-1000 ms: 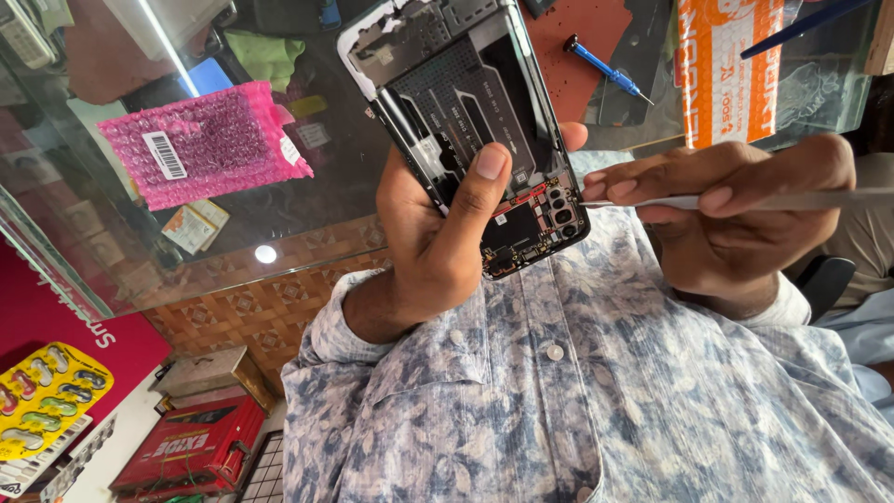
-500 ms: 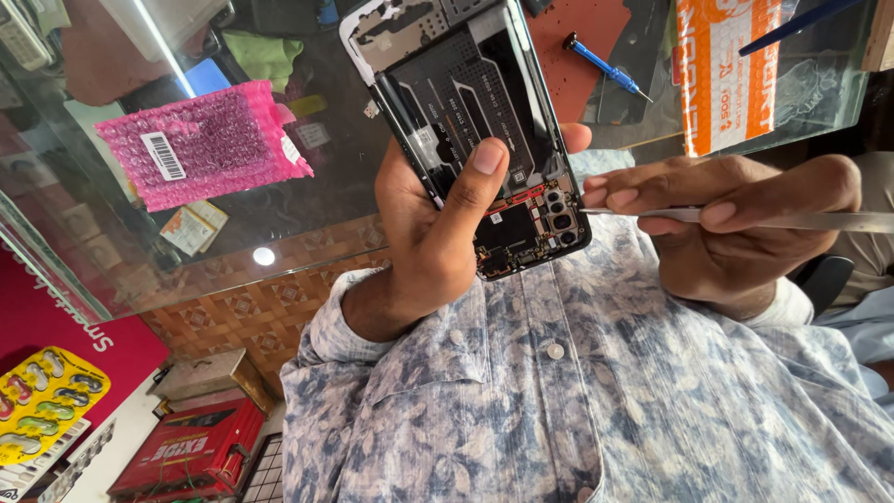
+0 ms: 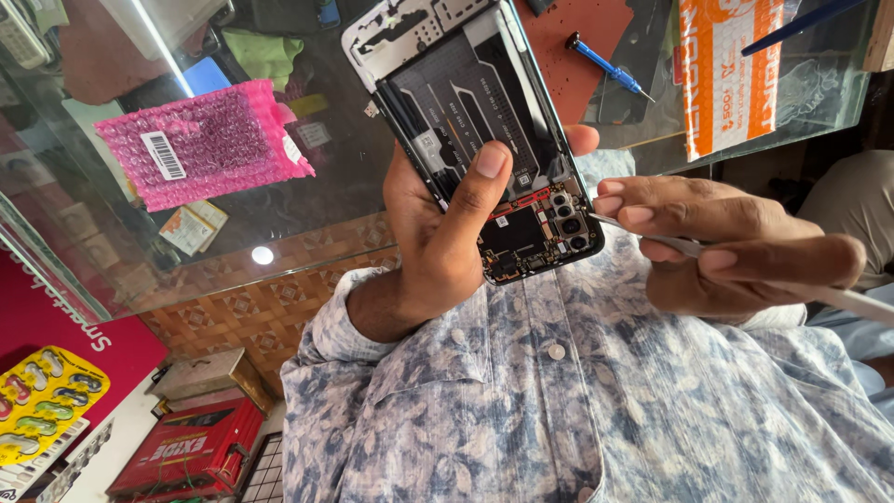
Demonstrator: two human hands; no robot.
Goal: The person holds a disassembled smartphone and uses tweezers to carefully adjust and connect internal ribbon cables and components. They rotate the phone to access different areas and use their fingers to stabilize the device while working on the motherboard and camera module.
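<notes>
Black and grey innards of an opened smartphone (image 3: 484, 140), back cover off, at upper centre of the head view, tilted with its camera end toward lower right. Gripped from beneath by the left hand (image 3: 438, 242), thumb pressed across the middle of the board, other fingertips peeking past the phone's right edge. At centre right, right hand (image 3: 726, 247) clenched around slim metal tweezers (image 3: 670, 244), tip touching the phone's lower right corner beside the camera lenses. Behind, across the top of the frame, a glass counter (image 3: 307, 224): pink bubble-wrap pouch (image 3: 200, 142) at upper left, blue-handled screwdriver (image 3: 610, 67) on a red mat (image 3: 568, 47) at upper centre-right, orange-and-white packet (image 3: 731, 70) at upper right. Lower half filled by a blue-and-white patterned shirt (image 3: 577, 391). Lower left corner: yellow blister card (image 3: 42, 401) and red box (image 3: 186, 452).
</notes>
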